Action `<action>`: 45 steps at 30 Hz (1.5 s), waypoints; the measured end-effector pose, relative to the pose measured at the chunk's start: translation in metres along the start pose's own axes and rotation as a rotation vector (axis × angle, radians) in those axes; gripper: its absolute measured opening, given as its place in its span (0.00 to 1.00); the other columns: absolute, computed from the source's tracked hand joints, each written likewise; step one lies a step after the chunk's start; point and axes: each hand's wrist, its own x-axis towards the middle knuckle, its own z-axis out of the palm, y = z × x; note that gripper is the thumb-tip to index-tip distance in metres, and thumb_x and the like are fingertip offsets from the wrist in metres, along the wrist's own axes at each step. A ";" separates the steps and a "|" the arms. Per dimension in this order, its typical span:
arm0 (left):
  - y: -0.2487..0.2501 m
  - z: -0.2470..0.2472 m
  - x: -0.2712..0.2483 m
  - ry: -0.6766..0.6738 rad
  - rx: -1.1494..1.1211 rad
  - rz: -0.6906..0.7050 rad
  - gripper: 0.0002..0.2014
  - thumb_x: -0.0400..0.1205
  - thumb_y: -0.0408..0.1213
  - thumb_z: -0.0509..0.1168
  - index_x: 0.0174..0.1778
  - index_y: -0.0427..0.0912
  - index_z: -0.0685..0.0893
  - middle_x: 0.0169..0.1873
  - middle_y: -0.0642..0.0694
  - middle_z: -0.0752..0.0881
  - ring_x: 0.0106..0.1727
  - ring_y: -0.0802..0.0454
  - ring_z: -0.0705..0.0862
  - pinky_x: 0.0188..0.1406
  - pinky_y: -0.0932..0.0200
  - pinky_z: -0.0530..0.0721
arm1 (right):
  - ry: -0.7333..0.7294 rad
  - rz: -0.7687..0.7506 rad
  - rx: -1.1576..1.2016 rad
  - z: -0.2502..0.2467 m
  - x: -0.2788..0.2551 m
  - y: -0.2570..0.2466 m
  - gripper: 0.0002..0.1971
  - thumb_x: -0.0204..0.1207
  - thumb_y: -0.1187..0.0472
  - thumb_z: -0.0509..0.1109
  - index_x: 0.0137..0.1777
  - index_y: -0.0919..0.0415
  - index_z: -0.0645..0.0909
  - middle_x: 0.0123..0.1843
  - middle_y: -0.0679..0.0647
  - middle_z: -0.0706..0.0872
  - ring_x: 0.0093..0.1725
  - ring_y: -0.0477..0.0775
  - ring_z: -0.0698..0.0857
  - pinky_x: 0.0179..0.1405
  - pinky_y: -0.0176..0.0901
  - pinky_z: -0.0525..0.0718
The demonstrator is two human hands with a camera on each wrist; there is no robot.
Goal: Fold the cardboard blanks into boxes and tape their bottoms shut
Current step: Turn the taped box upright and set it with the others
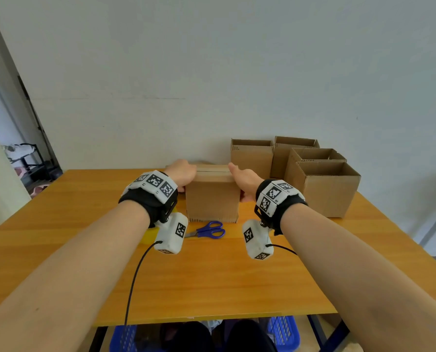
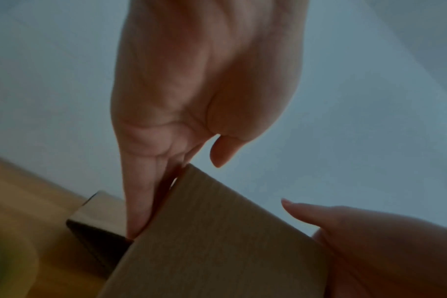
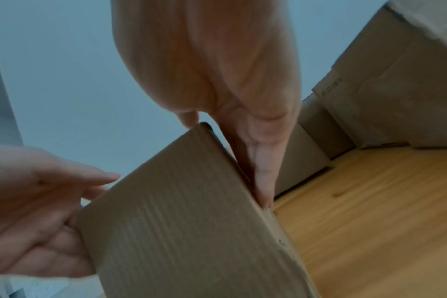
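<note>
A small cardboard box (image 1: 213,196) stands on the wooden table (image 1: 211,275) with a closed, seamed face on top. My left hand (image 1: 183,174) lies flat against its left side and my right hand (image 1: 242,177) against its right side, so the box sits between my palms. In the left wrist view the left hand's (image 2: 191,90) fingers run straight down the box (image 2: 217,242) wall, with the thumb above the top edge. The right wrist view shows the same for the right hand (image 3: 217,70) on the box (image 3: 186,231).
Blue-handled scissors (image 1: 209,229) lie just in front of the box. A yellow roll (image 1: 148,235) is partly hidden under my left wrist. Several open-topped folded boxes (image 1: 321,184) stand at the back right. More cardboard (image 2: 97,217) lies behind the left hand. Blue baskets (image 1: 284,331) sit under the table.
</note>
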 end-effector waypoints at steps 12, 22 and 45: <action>-0.005 0.015 -0.013 -0.195 -0.460 -0.090 0.28 0.87 0.54 0.48 0.77 0.38 0.65 0.66 0.34 0.77 0.66 0.34 0.77 0.63 0.35 0.78 | 0.067 0.074 0.265 -0.040 -0.012 0.021 0.31 0.80 0.35 0.54 0.66 0.63 0.72 0.52 0.64 0.85 0.53 0.64 0.86 0.57 0.60 0.85; -0.003 0.028 -0.025 -0.271 -0.513 0.142 0.19 0.87 0.49 0.54 0.70 0.47 0.76 0.65 0.46 0.81 0.66 0.47 0.78 0.62 0.46 0.80 | 0.128 0.014 0.434 -0.066 -0.027 0.041 0.22 0.83 0.48 0.60 0.67 0.65 0.73 0.50 0.59 0.82 0.46 0.58 0.83 0.37 0.49 0.83; 0.003 0.066 -0.008 -0.123 -0.374 0.131 0.22 0.81 0.20 0.62 0.73 0.30 0.73 0.64 0.34 0.81 0.66 0.39 0.80 0.65 0.47 0.80 | 0.345 -0.205 0.006 -0.071 -0.017 0.070 0.29 0.74 0.76 0.69 0.75 0.60 0.73 0.70 0.56 0.80 0.70 0.58 0.78 0.64 0.47 0.79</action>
